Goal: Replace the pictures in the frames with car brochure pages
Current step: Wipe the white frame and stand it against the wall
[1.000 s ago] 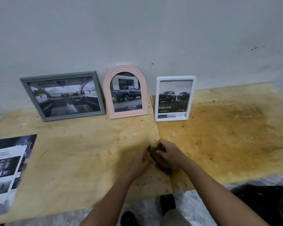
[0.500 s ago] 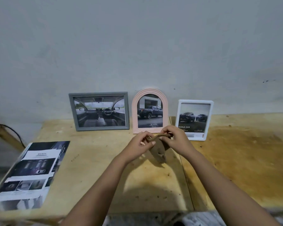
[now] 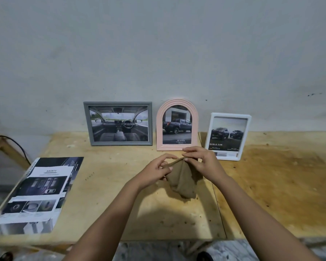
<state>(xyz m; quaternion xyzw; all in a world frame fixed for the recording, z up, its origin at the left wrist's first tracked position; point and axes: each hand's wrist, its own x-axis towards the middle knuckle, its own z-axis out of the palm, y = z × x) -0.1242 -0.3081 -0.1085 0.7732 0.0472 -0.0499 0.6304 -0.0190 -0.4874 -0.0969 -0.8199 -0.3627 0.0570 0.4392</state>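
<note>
Dim, soft overhead light; arm shadows below, wide-angle bending at edges.

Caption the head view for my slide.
Left hand and right hand hold a brown cloth before a grey frame, pink frame and white frame showing cars.

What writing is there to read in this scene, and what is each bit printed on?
"SAFETY": heading on the brochure lying at left.
"TOYOTA": below the pickup in the pink arched frame.
"OUBLE CAB": in the white frame, first letter cut off.
Fine print on all three: too small to read.
No text in the grey frame or on the brown cloth.
</note>
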